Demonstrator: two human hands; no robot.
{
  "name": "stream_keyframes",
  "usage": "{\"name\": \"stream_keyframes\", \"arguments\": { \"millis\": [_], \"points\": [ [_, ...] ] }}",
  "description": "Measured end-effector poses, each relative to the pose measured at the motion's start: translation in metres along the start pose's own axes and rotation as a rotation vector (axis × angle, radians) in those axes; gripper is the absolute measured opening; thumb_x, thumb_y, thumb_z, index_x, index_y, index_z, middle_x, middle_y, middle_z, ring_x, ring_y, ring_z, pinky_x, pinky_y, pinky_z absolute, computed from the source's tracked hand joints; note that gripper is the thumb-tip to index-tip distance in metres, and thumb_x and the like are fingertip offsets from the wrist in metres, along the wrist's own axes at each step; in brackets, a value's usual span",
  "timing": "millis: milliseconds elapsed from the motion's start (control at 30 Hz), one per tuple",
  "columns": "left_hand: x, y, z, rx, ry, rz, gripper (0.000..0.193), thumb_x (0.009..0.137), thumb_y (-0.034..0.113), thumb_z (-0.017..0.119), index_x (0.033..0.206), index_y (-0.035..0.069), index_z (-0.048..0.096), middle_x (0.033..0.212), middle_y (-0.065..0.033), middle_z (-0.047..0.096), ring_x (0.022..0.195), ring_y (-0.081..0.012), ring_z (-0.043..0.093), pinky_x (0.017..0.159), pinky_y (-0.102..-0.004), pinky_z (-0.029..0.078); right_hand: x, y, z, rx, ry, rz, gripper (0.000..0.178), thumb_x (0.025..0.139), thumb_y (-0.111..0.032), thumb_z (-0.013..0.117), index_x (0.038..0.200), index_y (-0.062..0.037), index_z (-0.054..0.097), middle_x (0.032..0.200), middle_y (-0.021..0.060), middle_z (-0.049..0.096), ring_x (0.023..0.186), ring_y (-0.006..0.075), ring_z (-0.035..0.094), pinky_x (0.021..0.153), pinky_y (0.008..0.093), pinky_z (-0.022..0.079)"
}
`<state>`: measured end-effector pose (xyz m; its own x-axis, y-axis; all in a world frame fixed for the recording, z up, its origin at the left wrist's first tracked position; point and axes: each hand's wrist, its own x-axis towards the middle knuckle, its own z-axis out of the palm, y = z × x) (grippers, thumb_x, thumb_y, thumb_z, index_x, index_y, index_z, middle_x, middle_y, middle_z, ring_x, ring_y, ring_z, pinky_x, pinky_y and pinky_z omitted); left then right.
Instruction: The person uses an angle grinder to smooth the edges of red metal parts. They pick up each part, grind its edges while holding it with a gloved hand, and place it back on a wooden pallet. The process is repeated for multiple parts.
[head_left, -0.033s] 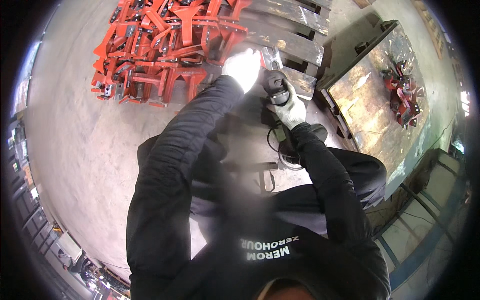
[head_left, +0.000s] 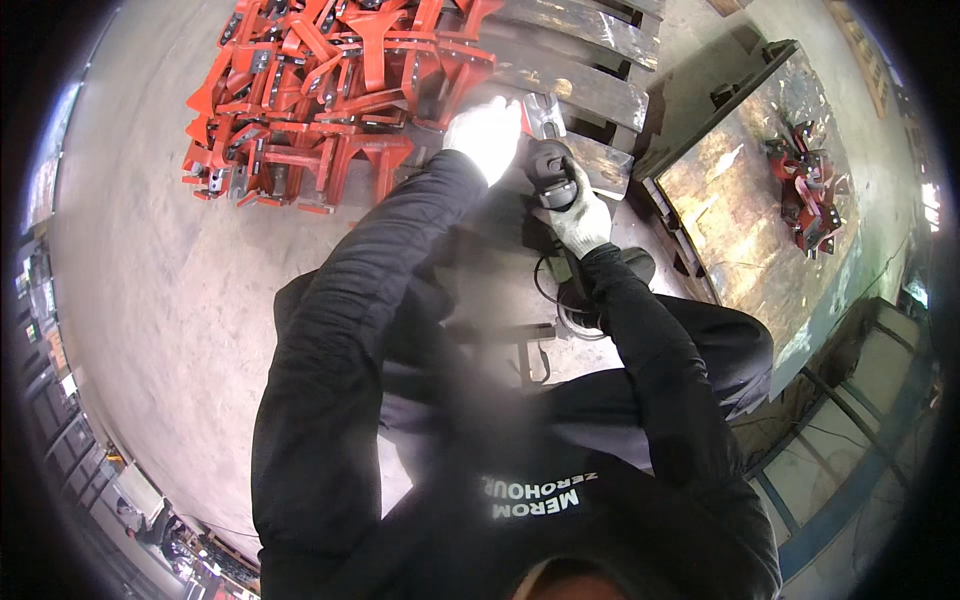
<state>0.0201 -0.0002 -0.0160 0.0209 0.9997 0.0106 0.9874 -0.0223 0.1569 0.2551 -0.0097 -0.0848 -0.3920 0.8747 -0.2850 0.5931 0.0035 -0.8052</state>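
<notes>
My left hand (head_left: pixel 484 138), in a white glove washed out by glare, is closed at the edge of a red metal bracket with a bare silver slotted end (head_left: pixel 543 116). Its fingertips are hard to make out. In my gloved right hand (head_left: pixel 582 222) is a dark, round-headed power tool that looks like an angle grinder (head_left: pixel 551 168). The tool's head sits just below the bracket's silver end; whether they touch I cannot tell. Both lie over the near edge of a wooden pallet (head_left: pixel 585 85).
A large heap of red metal brackets (head_left: pixel 330 100) is piled up beyond my left hand. To the right stands a worn wooden-topped platform (head_left: pixel 735 215) bearing a few dark red parts (head_left: pixel 806 195). A black cable (head_left: pixel 541 283) loops below the tool, near my legs.
</notes>
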Motion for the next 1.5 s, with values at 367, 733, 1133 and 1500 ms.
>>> {"name": "stream_keyframes", "arguments": {
  "millis": [367, 733, 1133, 1500],
  "points": [
    [0.000, 0.007, -0.002, 0.056, 0.041, 0.021, 0.022, 0.095, 0.011, 0.054, 0.114, 0.002, 0.061, 0.098, -0.0142, 0.066, 0.081, -0.0278, 0.072, 0.068, -0.0380, 0.059, 0.003, -0.011, -0.024, -0.122, 0.108, 0.085, 0.099, 0.067, -0.027, 0.091, 0.152, -0.0106, 0.044, 0.135, 0.0183, 0.066, 0.121, 0.0288, 0.066, 0.106, 0.0354, 0.050],
    [-0.001, -0.009, 0.009, 0.003, 0.027, 0.019, 0.025, 0.095, 0.015, 0.052, 0.114, 0.002, 0.063, 0.098, -0.0143, 0.067, 0.083, -0.0305, 0.072, 0.073, -0.0404, 0.059, 0.088, -0.046, -0.009, -0.263, -0.041, -0.082, 0.077, 0.086, -0.033, 0.072, 0.154, -0.0140, 0.041, 0.122, 0.0215, 0.071, 0.113, 0.0368, 0.069, 0.099, 0.0423, 0.053],
    [-0.003, -0.003, -0.001, -0.031, 0.010, -0.015, 0.023, 0.095, 0.014, 0.051, 0.112, 0.003, 0.063, 0.099, -0.0159, 0.069, 0.083, -0.0306, 0.072, 0.071, -0.0406, 0.059, 0.083, -0.069, -0.023, -0.685, -0.375, -0.407, 0.066, 0.093, -0.026, 0.055, 0.154, -0.0095, 0.037, 0.145, 0.0211, 0.056, 0.128, 0.0363, 0.059, 0.100, 0.0396, 0.055],
    [0.001, -0.004, 0.004, -0.070, 0.033, 0.001, 0.022, 0.097, 0.016, 0.051, 0.111, 0.003, 0.062, 0.099, -0.0157, 0.069, 0.086, -0.0320, 0.072, 0.074, -0.0430, 0.059, 0.019, -0.098, -0.053, -0.279, -0.313, 0.022, 0.094, 0.062, -0.039, 0.091, 0.142, -0.0070, 0.054, 0.123, 0.0200, 0.071, 0.115, 0.0341, 0.068, 0.101, 0.0382, 0.052]
  ]
}}
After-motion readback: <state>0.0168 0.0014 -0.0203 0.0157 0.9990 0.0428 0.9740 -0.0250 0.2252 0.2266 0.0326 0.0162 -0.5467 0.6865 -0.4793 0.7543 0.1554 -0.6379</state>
